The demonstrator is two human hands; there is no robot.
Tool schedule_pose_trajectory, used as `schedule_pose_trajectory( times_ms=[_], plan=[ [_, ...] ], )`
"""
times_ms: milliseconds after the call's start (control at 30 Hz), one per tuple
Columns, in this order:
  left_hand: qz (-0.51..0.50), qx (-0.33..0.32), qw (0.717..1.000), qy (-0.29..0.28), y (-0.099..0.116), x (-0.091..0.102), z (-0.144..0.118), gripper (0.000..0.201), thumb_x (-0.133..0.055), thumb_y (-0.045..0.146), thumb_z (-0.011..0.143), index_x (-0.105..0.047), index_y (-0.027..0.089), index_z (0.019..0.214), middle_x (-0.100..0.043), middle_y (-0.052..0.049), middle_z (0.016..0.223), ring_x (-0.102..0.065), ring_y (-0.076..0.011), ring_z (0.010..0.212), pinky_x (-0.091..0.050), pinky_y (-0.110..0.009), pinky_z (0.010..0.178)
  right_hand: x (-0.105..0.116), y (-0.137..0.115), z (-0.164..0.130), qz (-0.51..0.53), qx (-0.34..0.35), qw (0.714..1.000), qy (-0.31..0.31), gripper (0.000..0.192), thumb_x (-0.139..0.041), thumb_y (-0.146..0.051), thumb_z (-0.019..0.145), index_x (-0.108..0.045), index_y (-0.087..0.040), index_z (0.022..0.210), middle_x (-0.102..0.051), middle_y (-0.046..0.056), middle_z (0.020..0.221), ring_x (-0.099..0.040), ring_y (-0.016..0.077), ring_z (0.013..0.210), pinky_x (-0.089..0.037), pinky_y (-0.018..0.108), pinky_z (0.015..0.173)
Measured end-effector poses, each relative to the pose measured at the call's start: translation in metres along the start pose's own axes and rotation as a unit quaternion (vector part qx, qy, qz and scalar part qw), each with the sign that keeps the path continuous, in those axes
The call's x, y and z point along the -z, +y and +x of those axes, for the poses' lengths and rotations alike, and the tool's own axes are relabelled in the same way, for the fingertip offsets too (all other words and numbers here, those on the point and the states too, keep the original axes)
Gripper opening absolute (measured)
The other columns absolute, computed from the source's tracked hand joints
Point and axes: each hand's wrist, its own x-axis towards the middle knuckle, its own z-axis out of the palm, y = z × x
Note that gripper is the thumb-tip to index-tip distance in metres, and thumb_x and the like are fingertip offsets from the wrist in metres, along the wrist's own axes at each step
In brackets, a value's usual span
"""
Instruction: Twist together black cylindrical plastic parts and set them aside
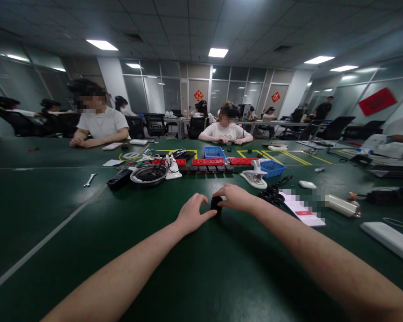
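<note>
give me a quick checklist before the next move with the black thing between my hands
1. Black object between both hands: ok.
2. Right hand at its upper part: ok.
3. Left hand beside it, thumb at its lower part: ok.
4. Firm hold by the fingers: cannot tell; pressure doesn't show.
5. Object resting on the green table: cannot tell; its base is hard to make out.
6. Wrench apart from both hands: ok.

Wrench (90, 180) left of dish (144, 183); object (215, 204) between left hand (194, 213), right hand (235, 198).
</note>
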Motion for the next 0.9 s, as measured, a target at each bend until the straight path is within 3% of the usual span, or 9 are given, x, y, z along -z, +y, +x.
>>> schedule_pose_trajectory(
  times_ms=[67,133,200,300,400,567,733,900],
  plan=[
    [-0.037,-0.003,0.999,0.018,-0.004,0.007,0.002,0.058,-0.063,0.051,0.057,-0.045,0.02,0.102,-0.047,-0.004,0.098,-0.049,-0.019,0.082,-0.042,-0.03,0.068,-0.001,-0.011,-0.011,0.076,0.039,0.996,0.016,0.042,-0.06,-0.031,0.067,-0.053,-0.024,0.108,-0.06,0.004,0.102,-0.052,0.0215,0.091,-0.038,0.03,0.078],
    [-0.062,-0.041,0.997,-0.01,-0.007,0.012,0.004,0.077,-0.07,0.05,0.047,-0.039,0.022,0.112,-0.044,-0.005,0.106,-0.047,-0.0211,0.09,-0.041,-0.033,0.076,-0.005,-0.011,-0.02,0.166,0.035,0.985,0.037,0.058,-0.065,-0.034,0.061,-0.046,-0.021,0.114,-0.056,0.007,0.106,-0.052,0.0213,0.089,-0.04,0.03,0.075],
    [-0.068,-0.071,0.993,-0.058,-0.011,0.015,0.005,0.081,-0.071,0.05,0.045,-0.039,0.023,0.114,-0.044,-0.005,0.108,-0.045,-0.0231,0.096,-0.038,-0.035,0.081,-0.014,-0.004,-0.027,0.254,0.017,0.966,0.042,0.066,-0.066,-0.036,0.059,-0.041,-0.019,0.118,-0.053,0.007,0.108,-0.052,0.0194,0.087,-0.041,0.03,0.072],
    [-0.062,-0.065,0.989,-0.117,-0.016,0.015,0.007,0.072,-0.069,0.05,0.049,-0.045,0.023,0.111,-0.049,-0.005,0.103,-0.044,-0.0244,0.098,-0.036,-0.037,0.083,-0.033,0.007,-0.03,0.342,-0.006,0.94,-0.001,0.063,-0.065,-0.036,0.06,-0.042,-0.018,0.116,-0.054,0.007,0.104,-0.052,0.0178,0.083,-0.042,0.03,0.071],
    [-0.075,-0.041,0.986,-0.142,-0.021,0.012,0.008,0.062,-0.067,0.046,0.054,-0.05,0.023,0.108,-0.052,-0.005,0.1,-0.046,-0.0235,0.097,-0.037,-0.035,0.082,-0.049,0.008,-0.028,0.379,-0.006,0.925,-0.011,0.058,-0.067,-0.032,0.059,-0.047,-0.018,0.112,-0.056,0.005,0.099,-0.052,0.0178,0.083,-0.041,0.03,0.072],
    [-0.115,-0.04,0.984,-0.129,-0.023,0.004,0.011,0.053,-0.067,0.039,0.059,-0.052,0.022,0.107,-0.054,-0.004,0.1,-0.05,-0.0198,0.091,-0.039,-0.03,0.078,-0.056,0.0,-0.02,0.39,0.037,0.92,0.021,0.046,-0.067,-0.026,0.06,-0.054,-0.018,0.104,-0.058,0.003,0.093,-0.052,0.0176,0.083,-0.04,0.03,0.074],
    [-0.148,-0.065,0.98,-0.117,-0.021,-0.001,0.013,0.042,-0.065,0.035,0.063,-0.055,0.022,0.102,-0.056,-0.002,0.096,-0.051,-0.0172,0.088,-0.039,-0.027,0.075,-0.062,0.0,-0.014,0.35,0.046,0.935,0.04,0.033,-0.067,-0.029,0.059,-0.06,-0.015,0.087,-0.057,0.002,0.084,-0.051,0.0179,0.081,-0.038,0.029,0.071],
    [-0.159,-0.016,0.982,-0.103,-0.022,-0.01,0.012,0.039,-0.066,0.035,0.061,-0.056,0.018,0.094,-0.056,-0.002,0.088,-0.051,-0.0156,0.077,-0.039,-0.023,0.062,-0.07,0.0,-0.012,0.362,0.017,0.93,0.059,0.031,-0.068,-0.03,0.057,-0.059,-0.015,0.082,-0.055,-0.001,0.075,-0.05,0.0149,0.072,-0.037,0.024,0.062]
  ],
)
